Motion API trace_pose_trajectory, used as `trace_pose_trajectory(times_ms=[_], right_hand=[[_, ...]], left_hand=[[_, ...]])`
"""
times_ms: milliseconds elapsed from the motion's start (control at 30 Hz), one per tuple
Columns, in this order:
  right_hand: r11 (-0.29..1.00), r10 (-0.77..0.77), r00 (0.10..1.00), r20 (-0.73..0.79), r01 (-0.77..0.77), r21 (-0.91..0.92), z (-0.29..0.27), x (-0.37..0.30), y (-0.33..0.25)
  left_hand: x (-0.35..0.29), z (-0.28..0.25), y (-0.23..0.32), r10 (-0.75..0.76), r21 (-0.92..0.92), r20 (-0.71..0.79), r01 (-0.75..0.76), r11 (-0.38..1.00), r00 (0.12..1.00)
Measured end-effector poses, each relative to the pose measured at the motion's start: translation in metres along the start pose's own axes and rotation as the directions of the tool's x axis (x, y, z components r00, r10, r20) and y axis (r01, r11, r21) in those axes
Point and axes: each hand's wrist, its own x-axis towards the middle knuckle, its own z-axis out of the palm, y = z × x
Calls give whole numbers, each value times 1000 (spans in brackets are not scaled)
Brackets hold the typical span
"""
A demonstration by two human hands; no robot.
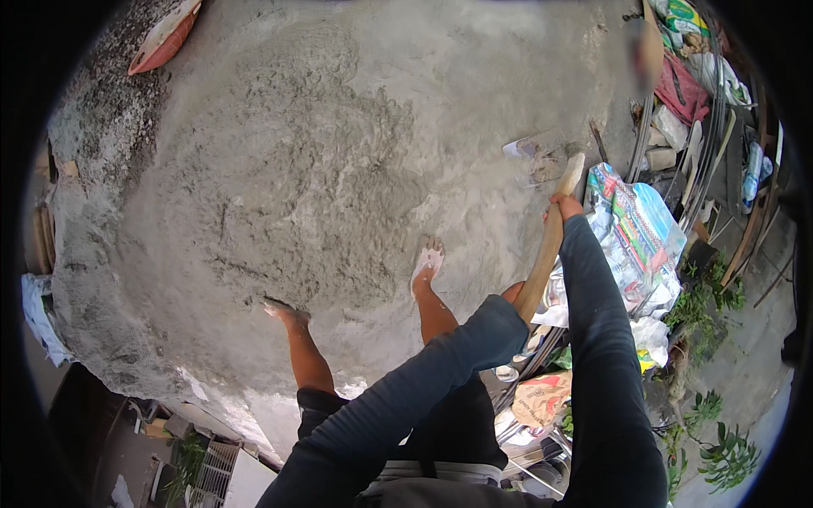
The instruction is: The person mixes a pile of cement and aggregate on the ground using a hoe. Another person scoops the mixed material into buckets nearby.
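Observation:
Both my hands grip a long, slightly curved wooden handle (545, 254) slanting up to the right of my body. My right hand (566, 206) is closed round it near its pale far end. Lower down, my left hand (513, 293) wraps it too, partly hidden by the handle and my dark sleeve. Any tool head on the handle cannot be made out. A small grey, flat-looking piece (540, 159) lies in the wet mix just left of the far end. Rough wet grey mortar (313, 161) spreads before me, and my bare feet stand in it.
A reddish basin (165, 42) sits by dark gravel (114, 93) at the upper left. Along the right lie a printed plastic sack (635, 229), metal bars (690, 182), blocks and a red bag (680, 89). A brown paper bag (542, 400) and leafy plants (728, 457) are lower right.

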Motion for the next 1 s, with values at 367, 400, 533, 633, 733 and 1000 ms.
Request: trace_pose_trajectory(times_ms=[367,400,533,633,733,1000], right_hand=[[827,147,870,470,-369,423,271,-363,93],[785,59,860,507,-353,509,306,-413,102],[956,-28,919,392,-90,278,426,-521,114],[967,-11,893,450,-104,231,463,-536,120],[987,-43,930,365,-17,158,466,-508,113],[985,-108,994,-2,107,-137,555,-407,129]], left_hand=[[-186,-392,182,-601,-84,628,811,579,494],[-219,-419,190,-644,-79,553,803,591,528],[-365,-484,182,-807,-159,359,883,443,469],[-440,-466,131,-849,34,192,862,506,492],[-462,-412,59,-808,195,-93,807,558,582],[-472,-420,-111,-620,193,-260,669,717,740]])
